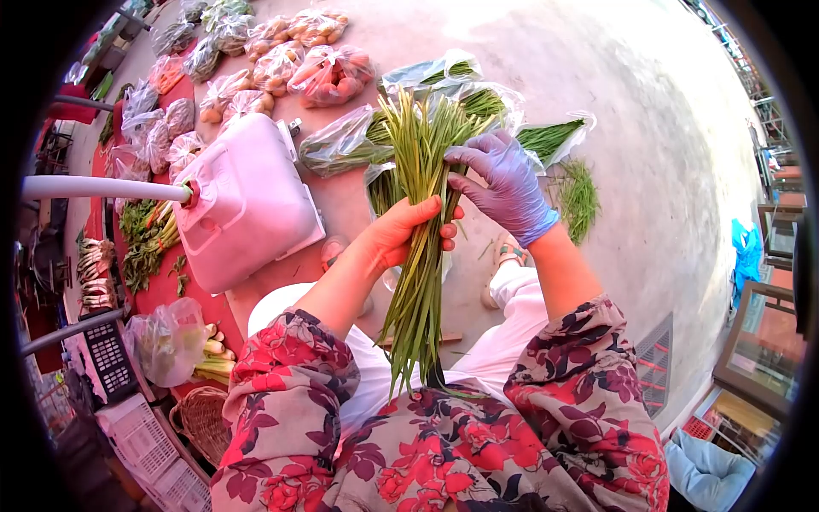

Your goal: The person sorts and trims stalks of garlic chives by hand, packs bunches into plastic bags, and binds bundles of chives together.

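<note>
A long bundle of green stalks stands upright in front of my body, its pale cut ends up and its leafy ends hanging over my lap. My bare left hand is wrapped round the middle of the bundle. At the upper right side of the bundle, my right hand, in a purple glove, has its fingers bent together against the stalks; the fingertips seem to pinch a few of them. Plastic bags of similar greens lie on the ground beyond, and loose green stalks lie to the right.
A large pinkish plastic jerrycan stands at the left, a pole rising from it. Bagged orange vegetables lie behind it. A wicker basket and white crates are at the lower left. A metal grate is at the right.
</note>
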